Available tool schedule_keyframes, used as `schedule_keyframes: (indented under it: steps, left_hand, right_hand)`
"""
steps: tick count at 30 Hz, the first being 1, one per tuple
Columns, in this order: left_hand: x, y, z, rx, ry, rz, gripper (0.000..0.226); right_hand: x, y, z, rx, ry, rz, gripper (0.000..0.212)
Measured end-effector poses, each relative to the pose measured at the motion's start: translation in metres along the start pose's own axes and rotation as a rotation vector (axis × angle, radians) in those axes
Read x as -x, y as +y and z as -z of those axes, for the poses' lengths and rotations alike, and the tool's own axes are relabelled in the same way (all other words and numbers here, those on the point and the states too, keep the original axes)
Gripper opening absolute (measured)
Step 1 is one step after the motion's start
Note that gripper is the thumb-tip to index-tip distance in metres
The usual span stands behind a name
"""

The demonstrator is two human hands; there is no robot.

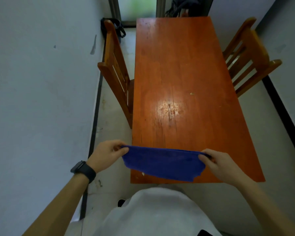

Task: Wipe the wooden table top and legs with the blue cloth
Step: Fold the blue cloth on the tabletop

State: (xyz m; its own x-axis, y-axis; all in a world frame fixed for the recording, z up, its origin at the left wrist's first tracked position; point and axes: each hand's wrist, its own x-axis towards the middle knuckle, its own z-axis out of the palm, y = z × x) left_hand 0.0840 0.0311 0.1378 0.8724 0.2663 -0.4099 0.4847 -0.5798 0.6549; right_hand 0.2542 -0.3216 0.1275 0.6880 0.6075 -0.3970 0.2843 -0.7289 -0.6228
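- Off to the far left of the left grip, a pale wall [41, 65] with a dark strip along its foot.
- Just behind that grip, a black watch [83, 170] on the wrist.
- left hand [107, 155]: grip is pinching the left top corner of the blue cloth [162, 163], thumb and fingertips pressed together on the hem.
- Up ahead of the left grip, a wooden chair [116, 70] right beside the long left edge of the surface [177, 65].
- Between the two grips the cloth is pulled taut along its top edge and drapes over the near end of the surface. Can't tell if it touches the wood.
- Ahead of both grips, a glare patch and a tiny pale crumb [192, 93] on the orange-brown wood.
- right hand [216, 165]: grip pinching the cloth's right top corner the same way.
- Beyond the right grip, a second chair [245, 53], angled, just off the right edge.
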Motion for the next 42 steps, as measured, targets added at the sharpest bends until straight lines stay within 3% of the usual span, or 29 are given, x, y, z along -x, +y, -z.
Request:
schedule_keyframes:
  steps: [7, 10, 11, 13, 15, 16, 18, 21, 24, 29, 34, 39, 42]
  left_hand:
    - [-0.098, -0.013, -0.058, 0.019, -0.016, 0.239, 0.023]
    - [-0.128, -0.023, -0.089, 0.044, 0.067, 0.338, 0.035]
    - [-0.131, -0.025, -0.099, -0.066, 0.124, 0.325, 0.042]
    - [-0.123, -0.024, -0.122, -0.384, 0.238, 0.138, 0.052]
    - [-0.103, -0.019, -0.154, -0.483, 0.204, -0.115, 0.058]
    - [-0.093, -0.019, -0.17, -0.496, 0.129, -0.189, 0.062]
    - [-0.081, -0.029, -0.193, -0.535, -0.004, -0.177, 0.068]
    - [-0.088, -0.043, -0.203, -0.591, -0.024, -0.116, 0.069]
    - [-0.095, -0.024, -0.206, -0.672, 0.002, -0.131, 0.07]
    - [-0.089, 0.049, -0.246, -0.68, -0.114, -0.531, 0.05]
    - [-0.094, 0.095, -0.273, -0.694, -0.282, -0.278, 0.042]
    - [-0.087, 0.087, -0.26, -0.794, -0.301, -0.391, 0.029]
    - [-0.083, 0.078, -0.253, -0.753, -0.339, -0.404, 0.026]
  right_hand:
    - [-0.082, 0.032, -0.035, 0.013, -0.013, -0.283, 0.018]
    - [-0.109, 0.053, -0.057, 0.004, 0.116, -0.435, 0.024]
    - [-0.112, 0.058, -0.063, 0.035, 0.212, -0.469, 0.034]
    - [-0.108, 0.062, -0.077, 0.171, 0.411, -0.428, 0.046]
    - [-0.095, 0.062, -0.097, 0.307, 0.498, -0.216, 0.05]
    - [-0.088, 0.061, -0.109, 0.35, 0.452, -0.099, 0.053]
    - [-0.079, 0.063, -0.132, 0.42, 0.24, 0.044, 0.059]
    - [-0.086, 0.082, -0.141, 0.536, 0.084, 0.016, 0.063]
    - [-0.097, 0.089, -0.123, 0.542, 0.075, -0.017, 0.063]
    - [-0.123, 0.094, -0.067, 0.398, 0.22, -0.068, 0.053]
    - [-0.151, 0.092, -0.034, 0.427, -0.015, -0.083, 0.032]
    - [-0.166, 0.081, -0.027, 0.504, -0.199, -0.177, 0.027]
    - [-0.158, 0.079, -0.033, 0.479, -0.224, -0.195, 0.02]
